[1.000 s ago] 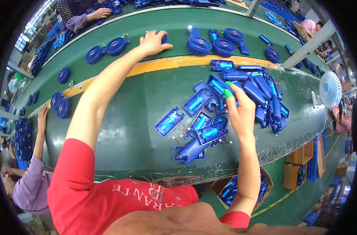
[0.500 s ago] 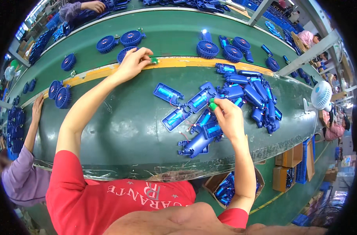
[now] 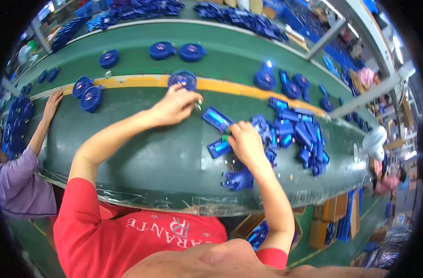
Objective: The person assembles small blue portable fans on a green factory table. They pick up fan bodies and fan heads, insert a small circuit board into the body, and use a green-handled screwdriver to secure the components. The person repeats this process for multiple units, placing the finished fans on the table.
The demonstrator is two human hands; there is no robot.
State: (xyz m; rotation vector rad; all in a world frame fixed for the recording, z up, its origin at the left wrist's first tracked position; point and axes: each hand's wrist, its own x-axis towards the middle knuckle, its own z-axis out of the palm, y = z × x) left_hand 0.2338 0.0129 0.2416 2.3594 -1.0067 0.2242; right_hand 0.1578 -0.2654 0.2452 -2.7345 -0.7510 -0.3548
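Observation:
My left hand (image 3: 178, 106) is closed on a round blue fan head (image 3: 182, 80) at the yellow strip. A small part with wires (image 3: 198, 104) shows by its thumb and fingers. To the right, my right hand (image 3: 246, 142) has bent fingers, with green covers on the tips. Those fingertips pinch the right end of a blue battery housing (image 3: 216, 118), which lies tilted on the green table. A second battery housing (image 3: 219, 148) lies just below it, and more housings (image 3: 239, 180) are partly hidden behind my right hand and wrist.
A heap of blue housings (image 3: 306, 134) covers the table's right part. Fan heads (image 3: 192, 52) rest on the green belt (image 3: 132, 62) beyond the yellow strip (image 3: 142, 81). A co-worker's hand (image 3: 53, 105) touches the table at left. A white fan (image 3: 374, 142) stands at right.
My left hand has drawn the fan head nearer, to the strip's near side. My right hand has moved left from the heap's edge to the battery housing. The whole view has also shifted.

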